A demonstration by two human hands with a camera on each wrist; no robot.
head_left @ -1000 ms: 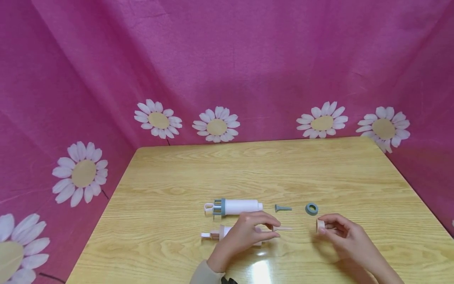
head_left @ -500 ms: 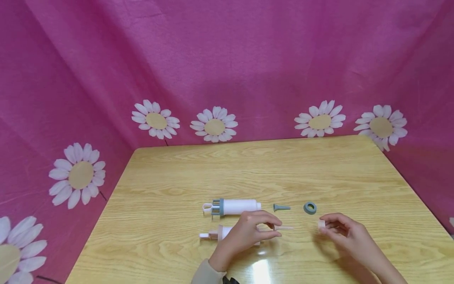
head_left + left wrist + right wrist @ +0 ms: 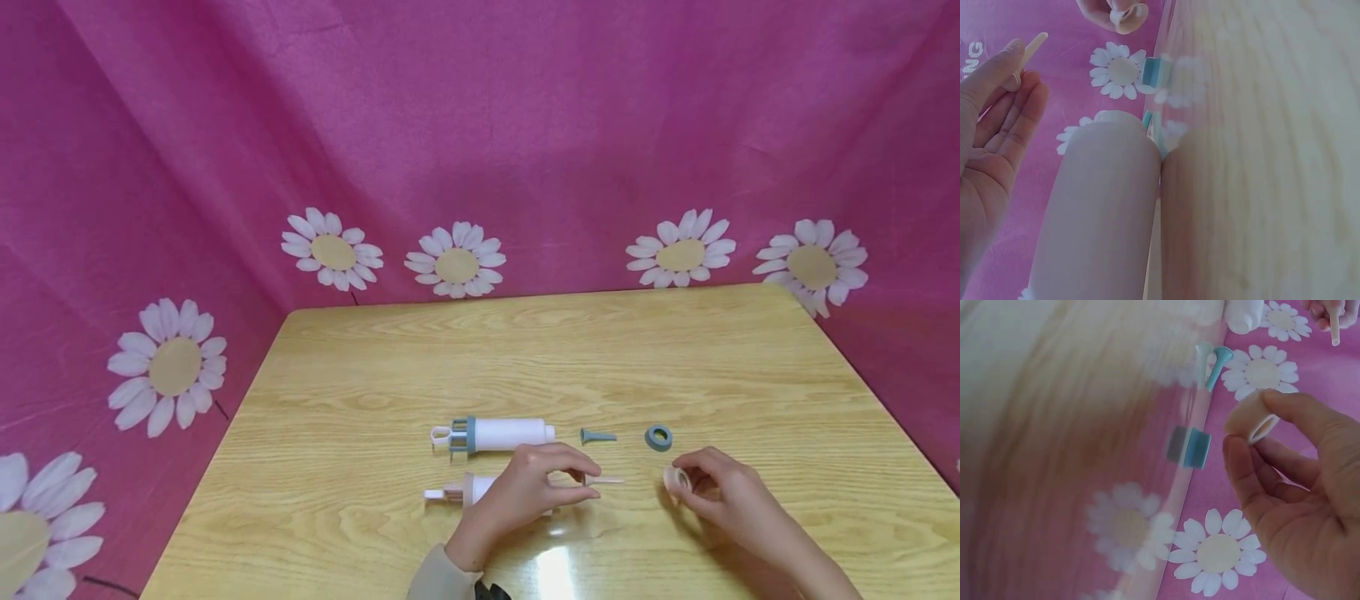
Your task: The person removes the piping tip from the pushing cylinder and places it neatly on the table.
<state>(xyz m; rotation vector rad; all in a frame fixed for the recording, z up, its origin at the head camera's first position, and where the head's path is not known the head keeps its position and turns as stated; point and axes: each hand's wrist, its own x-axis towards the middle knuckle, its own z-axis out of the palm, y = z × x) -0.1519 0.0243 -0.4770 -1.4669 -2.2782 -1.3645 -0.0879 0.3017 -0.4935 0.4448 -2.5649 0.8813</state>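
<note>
My left hand [image 3: 517, 487] pinches a small pale-pink tapered nozzle [image 3: 604, 480] between thumb and index finger, its thin end pointing right. Thumb and fingers of my right hand [image 3: 735, 500] grip a pale-pink ring cap [image 3: 1250, 417], tilted so its opening shows. The two parts are apart, with bare wood between them. Under my left wrist lies a plunger dispenser with a white barrel and pale-pink collar [image 3: 468, 490], partly hidden by that hand. In the left wrist view a white barrel [image 3: 1097, 212] fills the middle.
Farther back lies a second dispenser, white-barrelled [image 3: 510, 434] with a blue-grey collar. To its right are a blue-grey nozzle [image 3: 600, 437] and a blue-grey ring cap [image 3: 650, 441]. A pink curtain [image 3: 525, 125] with daisies surrounds the wooden table [image 3: 540, 358].
My right hand has turned the ring cap, so its opening now faces more toward the head camera. My left hand keeps its pinch on the nozzle, almost in the same place.
</note>
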